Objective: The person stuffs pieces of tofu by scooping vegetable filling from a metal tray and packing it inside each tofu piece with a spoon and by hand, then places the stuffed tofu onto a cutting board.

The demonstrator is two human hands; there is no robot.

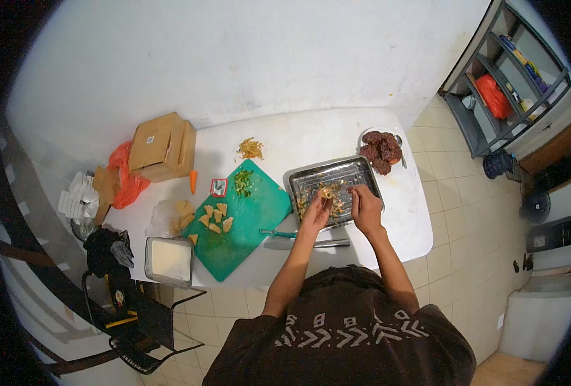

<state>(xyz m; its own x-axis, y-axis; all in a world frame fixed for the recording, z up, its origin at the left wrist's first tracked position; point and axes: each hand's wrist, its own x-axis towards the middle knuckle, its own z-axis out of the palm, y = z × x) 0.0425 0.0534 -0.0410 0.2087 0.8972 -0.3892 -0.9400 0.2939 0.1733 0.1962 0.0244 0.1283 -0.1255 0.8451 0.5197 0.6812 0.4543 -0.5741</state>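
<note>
My left hand (317, 212) is closed around a small yellowish-tan piece (327, 193), which looks like fried tofu, above a metal tray (299, 174). Beside it, over the tray's right part, my right hand (366, 209) has its fingers pinched together; what they hold, if anything, is too small to make out. Chopped vegetable mix (339, 207) is scattered across the tray bottom. To the left, a green cutting board (224, 257) carries several tan triangular tofu pieces (227, 224) and chopped greens (242, 183).
A knife (330, 244) and a green-handled peeler (277, 233) lie near the front edge. A plate of dark red food (380, 151) stands back right. Leftward are a container of pale contents (169, 260), a plastic bag (166, 219), a carrot (193, 182) and a cardboard box (156, 151).
</note>
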